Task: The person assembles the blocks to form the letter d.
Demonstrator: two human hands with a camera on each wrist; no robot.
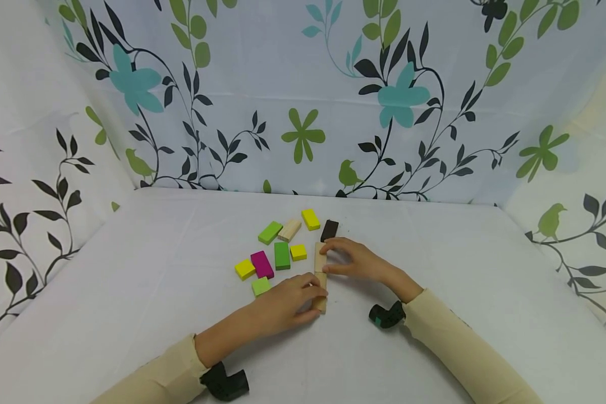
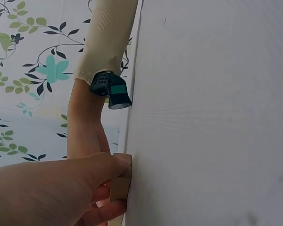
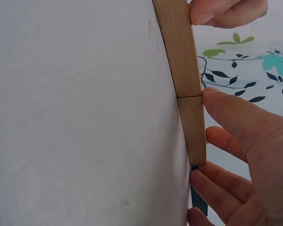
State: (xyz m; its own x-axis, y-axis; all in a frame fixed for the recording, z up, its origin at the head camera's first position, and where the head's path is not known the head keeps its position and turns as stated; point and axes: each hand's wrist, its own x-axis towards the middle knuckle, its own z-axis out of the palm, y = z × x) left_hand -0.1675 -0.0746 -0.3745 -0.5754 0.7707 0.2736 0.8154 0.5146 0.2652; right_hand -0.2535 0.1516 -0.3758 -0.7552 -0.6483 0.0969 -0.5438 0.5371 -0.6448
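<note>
Two plain wooden blocks lie flat, end to end, in a line running away from me. My left hand (image 1: pixel 281 304) holds the near wooden block (image 3: pixel 178 47) with its thumb and fingers. My right hand (image 1: pixel 356 261) grips the far wooden block (image 1: pixel 320 258); the thumb rests by the joint and the fingers reach its far end. In the right wrist view a thin seam shows where the blocks meet. A dark block (image 1: pixel 329 230) lies just beyond the far one. The left fingers partly cover the near block in the head view.
Left of the line are scattered loose blocks: yellow (image 1: pixel 298 252), green (image 1: pixel 282 256), magenta (image 1: pixel 262 264), light green (image 1: pixel 260 287) and plain wood (image 1: pixel 289 230). They lie on a white-covered table (image 1: pixel 146 292). A patterned curtain (image 1: pixel 262 73) hangs behind.
</note>
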